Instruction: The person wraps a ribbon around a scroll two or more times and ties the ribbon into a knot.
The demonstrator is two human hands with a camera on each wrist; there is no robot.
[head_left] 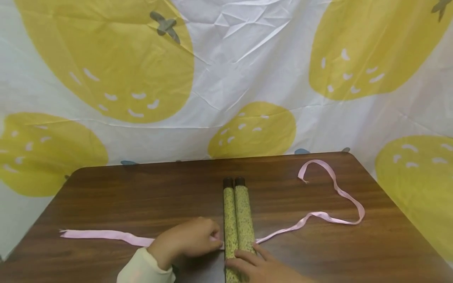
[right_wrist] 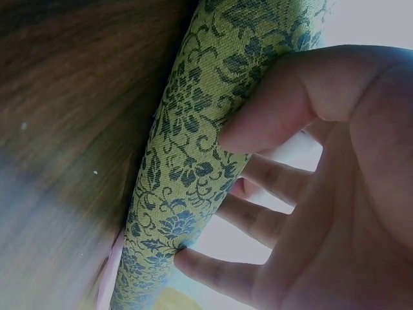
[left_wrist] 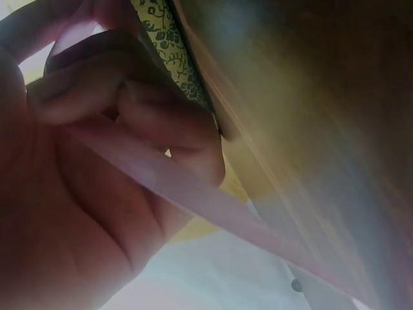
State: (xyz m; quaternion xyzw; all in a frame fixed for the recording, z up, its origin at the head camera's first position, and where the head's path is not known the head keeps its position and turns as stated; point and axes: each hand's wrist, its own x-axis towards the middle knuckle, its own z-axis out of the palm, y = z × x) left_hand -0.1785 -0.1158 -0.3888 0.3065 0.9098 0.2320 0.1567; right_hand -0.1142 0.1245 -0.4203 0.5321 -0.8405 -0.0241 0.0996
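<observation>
Two scroll-like rolls covered in yellow-green flowered cloth, a left roll [head_left: 229, 220] and a right roll [head_left: 243, 216], lie side by side with dark far ends. A pink ribbon [head_left: 320, 215] comes out from both sides of the pair; the part at the rolls is hidden. Just left of the rolls, my left hand [head_left: 192, 237] grips the ribbon [left_wrist: 193, 194] in curled fingers, and a length trails leftward. My right hand [head_left: 263, 269] rests across the rolls' near part. In the right wrist view, its spread fingers and thumb touch the flowered cloth [right_wrist: 187, 129].
A brown wood-grain table [head_left: 159, 192] carries everything. The ribbon's right length winds back toward the far right corner. Behind the table hangs a white cloth [head_left: 226, 78] printed with large yellow fruit.
</observation>
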